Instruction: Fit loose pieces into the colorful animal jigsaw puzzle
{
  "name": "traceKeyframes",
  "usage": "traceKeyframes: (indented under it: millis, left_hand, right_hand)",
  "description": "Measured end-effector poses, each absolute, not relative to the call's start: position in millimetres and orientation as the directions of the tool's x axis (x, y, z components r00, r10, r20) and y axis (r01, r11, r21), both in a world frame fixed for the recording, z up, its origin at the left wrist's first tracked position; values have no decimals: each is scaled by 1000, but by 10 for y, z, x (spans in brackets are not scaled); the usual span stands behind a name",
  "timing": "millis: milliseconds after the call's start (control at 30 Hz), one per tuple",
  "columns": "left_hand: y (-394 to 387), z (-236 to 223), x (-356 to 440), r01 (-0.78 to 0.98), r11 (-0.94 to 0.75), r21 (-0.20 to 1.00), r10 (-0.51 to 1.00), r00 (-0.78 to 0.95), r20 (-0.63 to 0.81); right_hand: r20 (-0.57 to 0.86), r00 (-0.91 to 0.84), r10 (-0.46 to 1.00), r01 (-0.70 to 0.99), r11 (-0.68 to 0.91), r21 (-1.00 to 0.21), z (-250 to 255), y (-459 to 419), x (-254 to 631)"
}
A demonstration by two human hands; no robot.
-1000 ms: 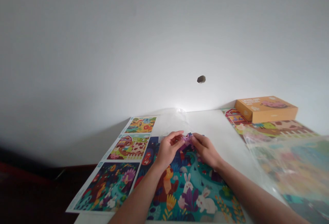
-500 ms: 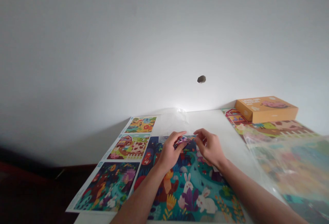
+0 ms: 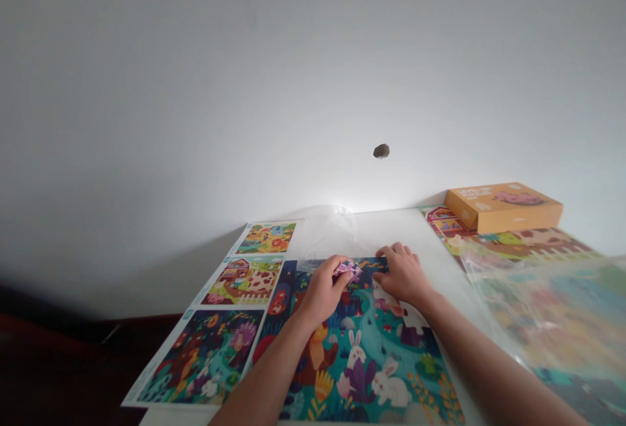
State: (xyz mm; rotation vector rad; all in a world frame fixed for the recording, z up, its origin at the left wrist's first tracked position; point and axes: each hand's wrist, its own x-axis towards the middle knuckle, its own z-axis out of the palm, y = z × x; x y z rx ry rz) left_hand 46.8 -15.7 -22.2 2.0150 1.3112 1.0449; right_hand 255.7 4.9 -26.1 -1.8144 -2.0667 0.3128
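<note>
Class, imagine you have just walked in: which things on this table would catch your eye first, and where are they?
First, the bright animal jigsaw puzzle at the table's near middle, where the left hand pinches a purple puzzle piece and the right hand presses flat on its far edge. Then the orange box at the far right corner.

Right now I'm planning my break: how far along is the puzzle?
Most of the puzzle looks joined, rabbits and all. The left hand pinches a purple piece at the far edge; the right hand lies flat there. That far strip seems unfinished.
</note>
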Motion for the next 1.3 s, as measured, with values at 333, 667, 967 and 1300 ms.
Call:
traceKeyframes:
  millis: [333, 667, 967, 1300]
  left_hand:
    - [-107, -259, 413, 506, -311, 804, 947, 90, 310]
    - [-65, -267, 385, 457, -277, 845, 956, 43, 290]
    - [-48, -266, 389, 394, -244, 886, 966, 21, 256]
    - [-60, -272, 399, 342, -275, 899, 961, 65, 269]
  right_hand:
    - [246, -11, 969, 667, 190, -721, -311, 140, 2579]
    - [244, 59, 968, 610, 159, -776, -253, 60, 2492]
    - [183, 39, 982, 507, 139, -851, -277, 84, 2474]
    - [292, -244, 925, 316, 360, -878, -166, -84, 2331]
